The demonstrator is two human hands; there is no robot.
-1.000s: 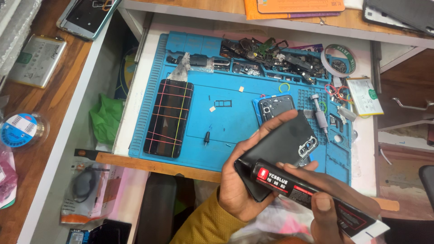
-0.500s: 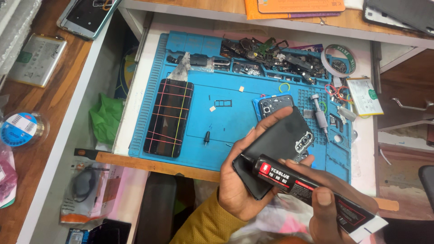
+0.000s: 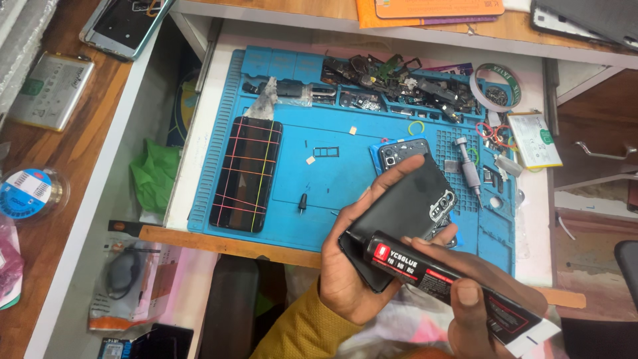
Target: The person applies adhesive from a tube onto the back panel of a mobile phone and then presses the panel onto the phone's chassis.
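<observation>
Phone back cover (image 3: 405,213), black, sits gripped in the left hand (image 3: 352,279) above the blue mat (image 3: 345,179) on the bench. Over the last second the black glue tube (image 3: 452,282), pinched in the right hand (image 3: 492,306), has slid its nozzle onto the cover's lower-left edge, so gluing looks under way.

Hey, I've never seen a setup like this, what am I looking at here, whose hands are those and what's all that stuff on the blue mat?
This is one picture, taken by a camera worn on a person's head, looking down at their own two bare hands over a repair bench.

The left hand holds a black phone back cover, with its camera cut-outs at the far end. The right hand grips a black glue tube, whose thin tip rests at the cover's near edge.

Beneath lies a blue work mat. On it are a dark phone screen crossed with coloured lines, another phone body, a small screwdriver, and a heap of small dark parts along the far side.
</observation>
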